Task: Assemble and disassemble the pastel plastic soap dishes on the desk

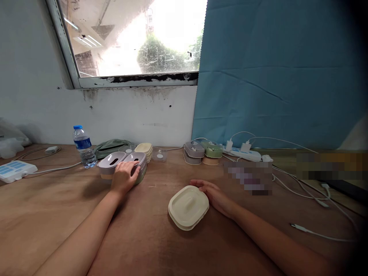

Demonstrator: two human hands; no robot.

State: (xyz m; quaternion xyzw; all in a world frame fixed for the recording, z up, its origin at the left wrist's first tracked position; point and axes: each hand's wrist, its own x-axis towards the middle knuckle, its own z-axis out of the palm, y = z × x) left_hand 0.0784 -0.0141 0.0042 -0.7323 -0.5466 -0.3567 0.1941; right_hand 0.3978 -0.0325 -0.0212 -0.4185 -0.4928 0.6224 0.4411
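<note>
My left hand (124, 177) rests over the right-hand stack of lavender lids (140, 156). Its fingers curl across the top and its thumb presses the near side. Another lavender lid (110, 160) with a dark slot tops the stack beside it, above grey and orange layers. A cream lunch-box lid (188, 206) with rounded corners and a raised middle lies in front of me; what is under it is hidden. At its right far edge my right hand (217, 197) is open, fingers stretched out behind the rim and thumb close against it.
Behind the lavender stacks are cream lids (143, 148), a clear container (159, 154) and a green pouch (112, 145). A water bottle (84, 147) stands left. Grey (194, 151) and green (212, 149) boxes sit by the wall. Power strips (247, 154) and white cables (301, 197) spread right.
</note>
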